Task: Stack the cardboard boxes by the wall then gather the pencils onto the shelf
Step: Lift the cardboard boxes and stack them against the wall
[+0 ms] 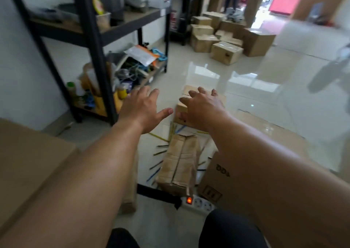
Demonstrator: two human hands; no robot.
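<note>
Low at centre frame, both arms reach forward over the tiled floor (208, 73). Left hand (141, 109) hovers with fingers spread, grasping nothing. Right hand (201, 108) lies splayed over a small cardboard box (186, 91); whether it grips, I cannot tell. Below it sits a worn cardboard box (180, 164), with pencils (159, 138) scattered around it. A black shelf (91, 45) stands upper left.

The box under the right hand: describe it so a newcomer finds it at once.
Start at the black metal shelf on the left, then look right across the glossy floor. The small cardboard box sits there, beyond the scattered pencils. Unlike the worn, creased box nearer the person, the right hand covers it.
</note>
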